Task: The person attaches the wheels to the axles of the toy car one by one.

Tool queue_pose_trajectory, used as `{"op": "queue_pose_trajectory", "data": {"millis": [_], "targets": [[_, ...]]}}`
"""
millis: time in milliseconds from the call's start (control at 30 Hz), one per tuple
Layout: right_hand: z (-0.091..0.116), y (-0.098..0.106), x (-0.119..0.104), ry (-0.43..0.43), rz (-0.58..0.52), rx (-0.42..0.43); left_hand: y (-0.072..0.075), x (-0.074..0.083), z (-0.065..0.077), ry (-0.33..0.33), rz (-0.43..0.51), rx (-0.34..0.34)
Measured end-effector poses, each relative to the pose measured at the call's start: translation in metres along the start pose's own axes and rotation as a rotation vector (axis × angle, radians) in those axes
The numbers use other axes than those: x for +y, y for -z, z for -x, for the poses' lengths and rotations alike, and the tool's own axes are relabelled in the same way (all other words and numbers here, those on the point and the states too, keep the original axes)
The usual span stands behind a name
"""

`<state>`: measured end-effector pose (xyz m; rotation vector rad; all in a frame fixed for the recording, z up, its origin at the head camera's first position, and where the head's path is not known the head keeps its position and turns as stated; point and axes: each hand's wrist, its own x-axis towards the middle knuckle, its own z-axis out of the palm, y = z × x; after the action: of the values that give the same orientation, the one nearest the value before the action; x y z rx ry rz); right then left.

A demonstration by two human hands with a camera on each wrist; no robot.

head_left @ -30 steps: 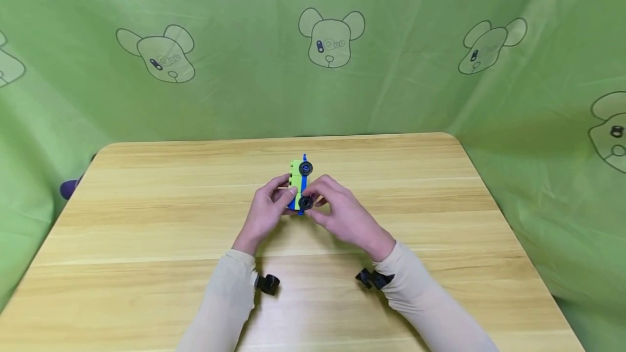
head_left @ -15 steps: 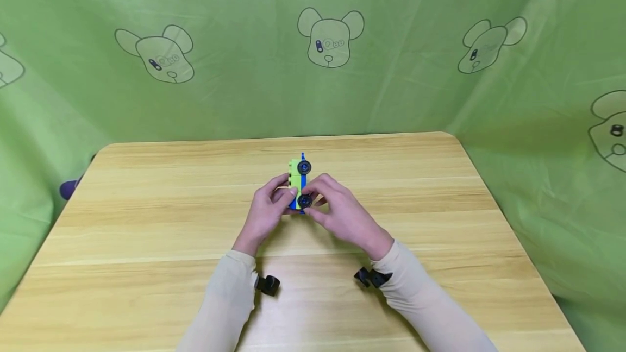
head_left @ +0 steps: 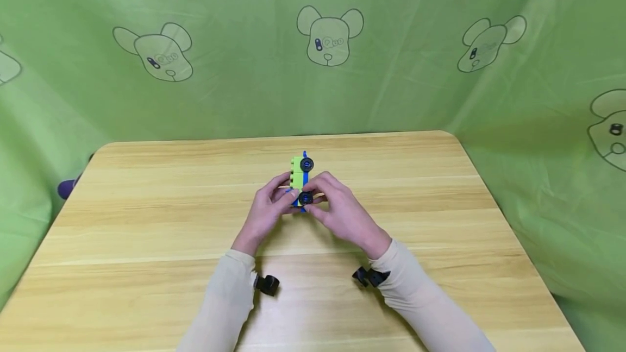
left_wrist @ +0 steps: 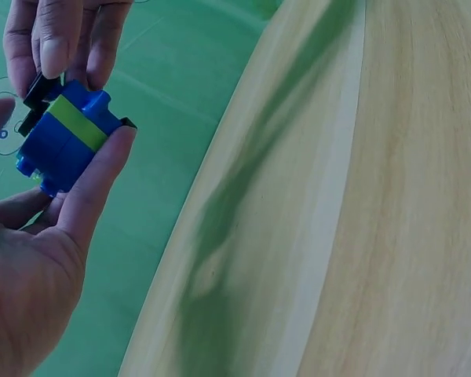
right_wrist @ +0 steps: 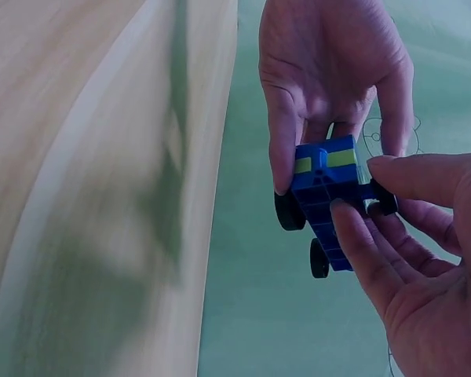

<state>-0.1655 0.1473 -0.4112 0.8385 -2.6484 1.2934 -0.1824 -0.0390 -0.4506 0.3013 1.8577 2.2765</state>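
A lime-green and blue toy car built of bricks (head_left: 296,180) is held above the table in the head view, turned on its side with its studs to the left. My left hand (head_left: 269,200) grips the car's body, thumb across its near end. With thumb and fingers my right hand (head_left: 344,208) pinches a black wheel (right_wrist: 383,196) at that same end. A second wheel (head_left: 306,164) shows at the far end. The blue underside (right_wrist: 323,208) faces the right wrist camera, where more black wheels stick out on the left. In the left wrist view, fingers partly cover the car.
The wooden table (head_left: 146,205) spreads under both arms. Behind it hangs a green curtain (head_left: 244,69) printed with bear heads. A purple thing (head_left: 67,189) pokes out past the table's left edge. Black camera mounts (head_left: 268,285) sit at both wrists.
Both hands stay almost in place around the car. The car has shifted and turned very slightly, its wheels now a little higher in the head view.
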Motion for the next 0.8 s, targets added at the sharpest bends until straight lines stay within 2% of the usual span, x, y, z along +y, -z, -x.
{"op": "queue_pose_trajectory", "data": {"millis": [233,567,667,800], "targets": [[-0.0002,-0.0008,0.0003,0.003,-0.042,0.027,0.0025,0.0004,-0.0006,0.017,-0.043,0.007],[0.0003,-0.0021,0.0033,-0.011,-0.131,0.098,0.0051,-0.0006,-0.0013,-0.006,0.069,-0.006],[0.0001,-0.0014,0.0030,-0.038,-0.152,0.106,0.0045,-0.0008,-0.0021,-0.020,0.077,-0.011],[-0.0006,-0.0005,0.0022,-0.115,-0.148,0.093,0.0043,-0.0011,-0.0025,-0.022,0.093,-0.001]]}}
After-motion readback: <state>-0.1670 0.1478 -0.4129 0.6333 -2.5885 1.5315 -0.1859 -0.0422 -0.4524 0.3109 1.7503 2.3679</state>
